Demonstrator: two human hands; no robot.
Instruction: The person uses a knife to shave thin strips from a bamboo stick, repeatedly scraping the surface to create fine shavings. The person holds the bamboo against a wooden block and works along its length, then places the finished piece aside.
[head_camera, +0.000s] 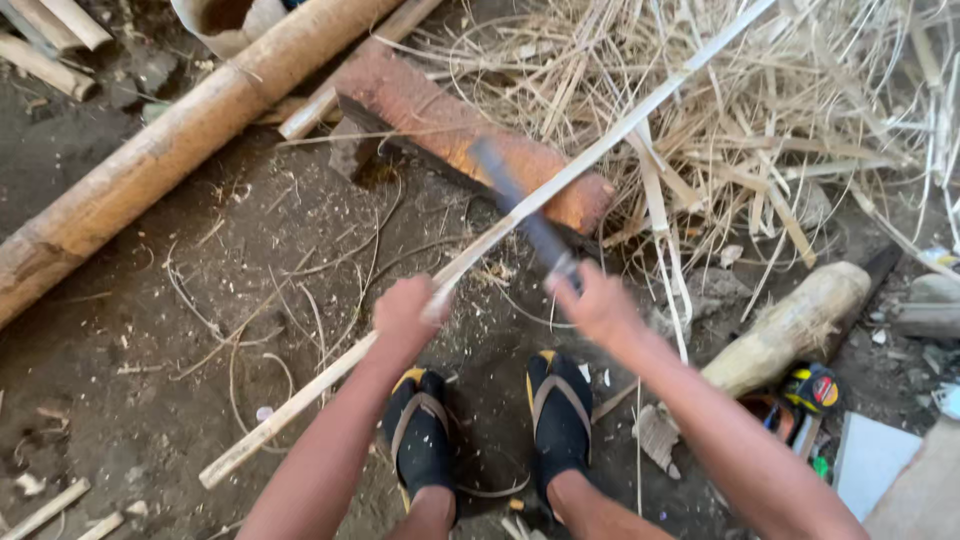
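Note:
My left hand (405, 315) grips a long pale bamboo strip (620, 125) that runs diagonally from the lower left of the ground up to the top right. My right hand (597, 300) holds a dark-bladed knife (520, 205), motion-blurred, with its blade crossing the strip above a reddish wooden block (440, 125). My two feet in black sandals with yellow trim (490, 425) rest on the dirt below my hands.
A thick bamboo pole (170, 150) lies diagonally at upper left. A heap of bamboo shavings (800, 110) fills the upper right. A short log (790, 325), a yellow-black tape measure (812, 388) and a white sheet (868, 460) lie at lower right.

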